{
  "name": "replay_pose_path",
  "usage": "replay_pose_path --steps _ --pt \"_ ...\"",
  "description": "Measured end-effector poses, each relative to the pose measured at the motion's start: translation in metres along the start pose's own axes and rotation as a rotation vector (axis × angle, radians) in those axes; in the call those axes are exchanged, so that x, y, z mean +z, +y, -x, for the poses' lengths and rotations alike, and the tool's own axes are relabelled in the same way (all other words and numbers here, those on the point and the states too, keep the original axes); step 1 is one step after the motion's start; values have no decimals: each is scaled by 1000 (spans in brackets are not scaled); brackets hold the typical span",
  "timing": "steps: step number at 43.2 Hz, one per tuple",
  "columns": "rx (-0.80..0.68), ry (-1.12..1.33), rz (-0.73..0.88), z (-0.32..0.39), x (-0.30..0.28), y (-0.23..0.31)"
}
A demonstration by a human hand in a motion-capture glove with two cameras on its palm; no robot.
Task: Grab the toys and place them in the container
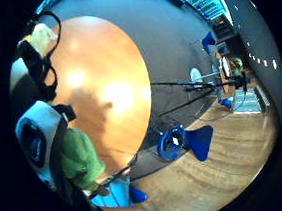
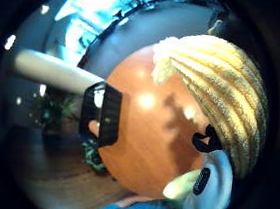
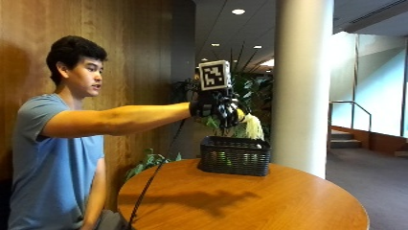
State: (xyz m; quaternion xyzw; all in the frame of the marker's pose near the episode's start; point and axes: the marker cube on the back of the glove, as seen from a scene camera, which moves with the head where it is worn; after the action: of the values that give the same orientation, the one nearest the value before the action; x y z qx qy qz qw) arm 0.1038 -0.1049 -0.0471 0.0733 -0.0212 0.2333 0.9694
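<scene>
at the centre of the outside view, the gloved right hand [image 3: 215,108] is hanging above the black basket [image 3: 234,155] on the round tabletop [image 3: 255,201], its fingers [image 3: 226,115] curling around a yellow fringed toy [image 3: 252,125] dangling beneath them.

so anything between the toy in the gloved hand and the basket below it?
No. In the outside view the yellow toy hangs from the gloved right hand just above the black basket, with only open air between them.
</scene>
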Motion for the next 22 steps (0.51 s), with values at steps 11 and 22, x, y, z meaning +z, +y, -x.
replay_pose_path --steps 11,22 --pt "-206 -119 -68 118 -55 28" --pt "-361 -43 -128 251 -48 49"
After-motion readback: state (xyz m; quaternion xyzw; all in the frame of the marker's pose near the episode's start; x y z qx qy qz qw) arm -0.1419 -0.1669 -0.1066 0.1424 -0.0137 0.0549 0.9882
